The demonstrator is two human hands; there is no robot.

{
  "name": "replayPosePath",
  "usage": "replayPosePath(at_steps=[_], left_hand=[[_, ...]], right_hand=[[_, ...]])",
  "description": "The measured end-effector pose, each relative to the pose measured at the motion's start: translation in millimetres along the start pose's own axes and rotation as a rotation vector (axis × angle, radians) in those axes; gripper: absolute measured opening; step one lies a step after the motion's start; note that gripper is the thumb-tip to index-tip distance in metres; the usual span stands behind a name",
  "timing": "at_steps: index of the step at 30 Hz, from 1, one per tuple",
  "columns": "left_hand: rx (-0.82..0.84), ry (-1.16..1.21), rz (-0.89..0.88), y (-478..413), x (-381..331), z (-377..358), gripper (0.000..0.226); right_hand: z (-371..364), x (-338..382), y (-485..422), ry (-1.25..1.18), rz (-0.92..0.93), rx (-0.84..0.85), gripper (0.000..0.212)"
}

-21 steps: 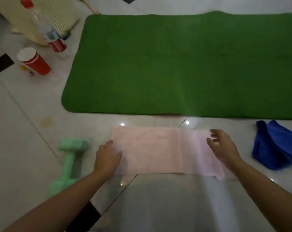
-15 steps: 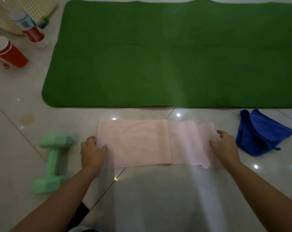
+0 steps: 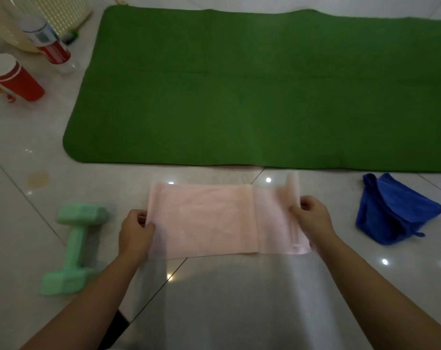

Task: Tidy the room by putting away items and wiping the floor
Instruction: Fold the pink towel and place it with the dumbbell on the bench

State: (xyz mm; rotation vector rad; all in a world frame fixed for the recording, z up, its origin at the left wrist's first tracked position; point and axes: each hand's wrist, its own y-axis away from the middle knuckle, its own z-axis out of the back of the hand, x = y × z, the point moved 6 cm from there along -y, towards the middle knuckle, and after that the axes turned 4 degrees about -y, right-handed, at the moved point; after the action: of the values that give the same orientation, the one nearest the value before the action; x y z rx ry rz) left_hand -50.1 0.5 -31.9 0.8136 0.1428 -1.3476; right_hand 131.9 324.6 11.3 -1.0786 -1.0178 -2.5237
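A pale pink towel [image 3: 209,221] lies folded on the white tiled floor just in front of me. My left hand [image 3: 136,232] pinches its left edge. My right hand [image 3: 314,218] grips the right end, which stands lifted off the floor in a fold. A crumpled blue cloth [image 3: 393,218] lies to the right of the towel, apart from it. A mint-green dumbbell [image 3: 74,247] lies on the floor to the left of my left hand.
A large green mat [image 3: 239,92] covers the floor beyond the towel. At far left stand a red paper cup [image 3: 17,78], a plastic bottle [image 3: 48,42] with a red label and a cream basket [image 3: 50,13]. A yellowish stain [image 3: 38,179] marks a tile.
Both hands went from lying flat on the towel's ends to gripping them. The right end has risen off the floor.
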Motion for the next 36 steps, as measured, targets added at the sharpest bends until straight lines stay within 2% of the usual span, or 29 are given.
replayPosePath(at_steps=[4,7,9,12,14,17,20,21,23,25,27,31,36], left_hand=[[0.032,0.117,0.024,0,5,2,0.024],[0.048,0.172,0.06,-2,10,4,0.025],[0.048,0.187,0.061,-2,12,4,0.026],[0.056,0.197,0.051,-3,13,3,0.027],[0.065,0.194,0.054,-4,14,2,0.028],[0.045,0.106,0.031,-2,11,6,0.031],[-0.113,-0.134,-0.135,5,-10,15,0.038],[-0.119,-0.166,-0.194,11,-21,13,0.036],[0.024,-0.11,-0.225,24,-41,-8,0.032],[0.226,-0.016,-0.175,36,-54,-37,0.034],[0.33,-0.023,-0.173,42,-64,-61,0.042],[0.327,-0.139,-0.203,39,-74,-80,0.048],[0.323,-0.196,-0.268,47,-75,-88,0.02]], right_hand=[[-56,23,18,0.016,0.067,0.27,0.009],[-81,20,30,-0.034,-0.001,0.482,0.019],[-75,14,27,-0.068,0.01,0.423,0.024],[-37,2,9,0.009,0.09,0.044,0.025],[-22,-8,2,0.055,0.076,-0.053,0.033],[-33,-23,0,0.107,-0.018,0.019,0.051],[-40,-30,-1,0.142,-0.049,0.006,0.059],[-37,-31,-3,0.158,-0.073,-0.024,0.061],[-31,-34,-7,0.164,-0.136,-0.063,0.062],[-29,-36,-8,0.143,-0.165,-0.032,0.056],[-31,-36,-5,0.133,-0.175,0.007,0.048],[-35,-36,0,0.106,-0.201,0.062,0.034],[-42,-25,8,-0.017,-0.237,0.151,0.016]])
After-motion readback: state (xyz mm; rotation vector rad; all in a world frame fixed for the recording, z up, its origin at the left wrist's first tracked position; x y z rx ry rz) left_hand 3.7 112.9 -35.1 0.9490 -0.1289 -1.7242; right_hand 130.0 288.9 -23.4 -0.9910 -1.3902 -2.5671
